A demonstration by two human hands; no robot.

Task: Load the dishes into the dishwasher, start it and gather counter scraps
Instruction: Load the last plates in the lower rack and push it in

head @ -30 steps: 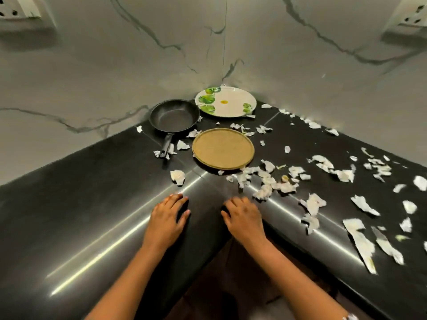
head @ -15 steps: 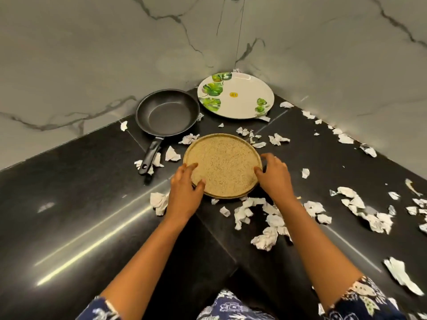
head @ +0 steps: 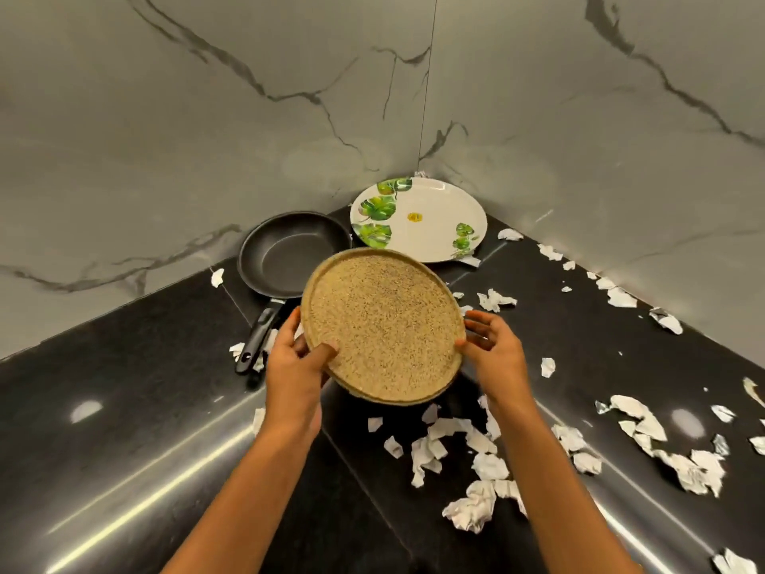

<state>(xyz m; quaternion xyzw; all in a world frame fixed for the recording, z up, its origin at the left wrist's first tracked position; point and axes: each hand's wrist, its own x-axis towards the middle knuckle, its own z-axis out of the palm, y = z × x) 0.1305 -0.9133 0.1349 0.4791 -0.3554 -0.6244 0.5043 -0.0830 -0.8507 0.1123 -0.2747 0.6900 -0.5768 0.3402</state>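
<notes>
While the round tan speckled plate hangs clear of the glossy black stone counter, tipped with its far edge high, it sits between the person's two hands in front of the black non-stick frying pan and the white plate with green leaf print in the corner. The left hand does the real holding: its thumb lies across the plate's top face and the fingers curl under the near rim. The right hand is loose at the opposite rim, fingers spread and only lightly bent, the thumb tip just touching the edge; I cannot tell whether any finger reaches beneath. From where I stand this looks like the very start of loading, with the pan and the leaf plate not yet touched and no dishwasher in sight. To carry it well I would want the right hand to close properly on the rim, or the left to shift nearer the middle, since a one-sided pinch on a tilted plate may slip. Levelling it before turning away would help, as would lifting it high enough to pass over the pan's handle. The torn white paper scraps strewn across the counter can wait until the dishes are gone.
</notes>
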